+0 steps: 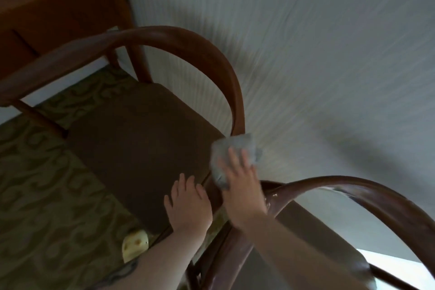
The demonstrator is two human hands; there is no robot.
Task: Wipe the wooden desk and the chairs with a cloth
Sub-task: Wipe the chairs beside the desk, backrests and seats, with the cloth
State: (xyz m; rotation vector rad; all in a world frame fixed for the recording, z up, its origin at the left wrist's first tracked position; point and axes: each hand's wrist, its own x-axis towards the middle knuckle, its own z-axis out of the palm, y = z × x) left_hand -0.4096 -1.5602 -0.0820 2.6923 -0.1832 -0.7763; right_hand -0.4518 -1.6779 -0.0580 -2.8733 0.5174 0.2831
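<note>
Cloth pressed to the lower end of a bentwood chair's curved back, by a pale wall.

The grey cloth (231,155) lay under the right hand (243,186), fingers (234,158) spread flat on it and pressing, not clenched. The left hand (188,205) rested released on the brown chair (131,148) seat edge. A second chair (353,195) stood just beside, the wooden worktop (58,0) beyond. Green patterned carpet (47,195) covered the floor. No writing was readable.

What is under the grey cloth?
The grey cloth lies on the chair's curved wooden arm, near the seat edge. The right hand presses it there. The wood right beneath it is covered.
</note>
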